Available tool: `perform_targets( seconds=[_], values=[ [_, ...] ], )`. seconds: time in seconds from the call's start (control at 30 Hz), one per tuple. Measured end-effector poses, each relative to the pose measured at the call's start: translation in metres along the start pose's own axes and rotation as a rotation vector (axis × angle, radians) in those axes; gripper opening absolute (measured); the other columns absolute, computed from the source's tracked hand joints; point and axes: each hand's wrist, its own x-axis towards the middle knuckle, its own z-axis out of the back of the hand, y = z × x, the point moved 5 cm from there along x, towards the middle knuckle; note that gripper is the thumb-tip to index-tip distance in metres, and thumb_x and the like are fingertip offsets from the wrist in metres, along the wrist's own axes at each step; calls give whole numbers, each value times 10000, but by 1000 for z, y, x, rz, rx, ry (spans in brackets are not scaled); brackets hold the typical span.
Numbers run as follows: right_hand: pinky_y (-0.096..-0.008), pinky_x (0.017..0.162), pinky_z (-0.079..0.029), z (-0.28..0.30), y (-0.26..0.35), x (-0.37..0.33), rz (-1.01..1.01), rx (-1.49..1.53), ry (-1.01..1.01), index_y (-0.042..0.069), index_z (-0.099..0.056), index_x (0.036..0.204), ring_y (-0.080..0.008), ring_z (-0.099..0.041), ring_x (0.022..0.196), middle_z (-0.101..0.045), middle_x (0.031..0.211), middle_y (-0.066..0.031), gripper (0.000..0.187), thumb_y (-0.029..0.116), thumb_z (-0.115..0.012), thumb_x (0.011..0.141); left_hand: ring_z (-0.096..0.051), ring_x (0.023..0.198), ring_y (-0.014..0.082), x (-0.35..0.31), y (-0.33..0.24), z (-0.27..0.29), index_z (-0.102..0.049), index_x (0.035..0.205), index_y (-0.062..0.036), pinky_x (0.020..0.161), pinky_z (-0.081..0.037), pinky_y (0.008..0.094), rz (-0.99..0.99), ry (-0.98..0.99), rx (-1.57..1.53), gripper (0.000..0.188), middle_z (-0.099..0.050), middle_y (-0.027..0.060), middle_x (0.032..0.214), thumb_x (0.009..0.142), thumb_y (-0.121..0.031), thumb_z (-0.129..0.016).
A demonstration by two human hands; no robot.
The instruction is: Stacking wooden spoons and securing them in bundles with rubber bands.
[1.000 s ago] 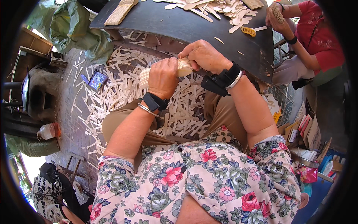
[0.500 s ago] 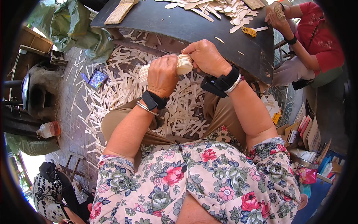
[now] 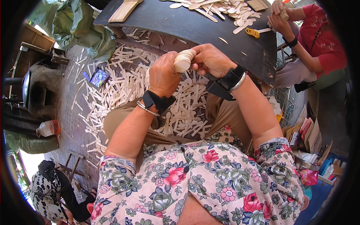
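My left hand [image 3: 164, 75] is wrapped round a stack of pale wooden spoons [image 3: 183, 61], held up above my lap. The stack's rounded ends stick out past the fingers and lie slightly fanned; the handles are mostly hidden behind the hand. At the right side of those rounded ends is my right hand [image 3: 213, 60], its fingers curled and the thumb and forefinger closed on the edge of the stack. Under both hands, a large heap of loose wooden spoons [image 3: 183, 108] covers the ground between and beyond my knees.
A dark table [image 3: 165, 22] stands ahead, bearing a neat spoon bundle [image 3: 123, 10], a pile of loose spoons [image 3: 232, 13] and yellow rubber bands [image 3: 252, 33]. A person in red [image 3: 318, 41] sits at the right, holding spoons. Cardboard boxes [image 3: 313, 137] stand at my right; a plastic bottle [image 3: 48, 128] lies left.
The stack's rounded ends have tilted upward to the right and fanned out. My right hand has shifted slightly right and down, with its fingers turned more toward me.
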Motion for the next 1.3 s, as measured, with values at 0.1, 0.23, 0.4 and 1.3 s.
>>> perform_targets(
  seconds=[0.1, 0.23, 0.4, 1.3],
  values=[
    [-217, 448, -443, -5, -8, 3, -47, 96, 33, -44, -622, 1005, -75, -579, 587, -641, 792, -61, 178, -33, -512, 865, -658, 753, 306, -1, 5, -3, -598, 994, -32, 650, -520, 399, 166, 19, -100, 230, -667, 121, 832, 773, -13, -659],
    [-250, 525, -502, -5, -10, 5, -71, 119, -47, -28, -619, 980, -130, -642, 650, -656, 794, -78, 139, -15, -594, 843, -694, 845, 206, 0, 11, -7, -645, 1034, -31, 717, -544, 307, 388, 56, -396, 249, -702, 88, 931, 794, 35, -666],
    [-272, 562, -527, 10, -6, 4, -12, -63, -230, -13, -617, 946, -176, -674, 756, -655, 848, -105, 162, -10, -636, 785, -693, 831, 227, -2, 27, -6, -631, 1031, 58, 725, -574, 335, 714, 249, -890, 282, -685, 133, 950, 752, 94, -655],
    [-316, 513, -600, -9, -11, -16, -112, -86, 121, -53, -696, 1004, -197, -683, 673, -685, 819, -122, 370, 210, -788, 761, -618, 1054, 243, 24, 22, 7, -499, 1266, 9, 928, -498, 370, 742, 237, -1488, 449, -625, 174, 1141, 926, -259, -619]
  ],
)
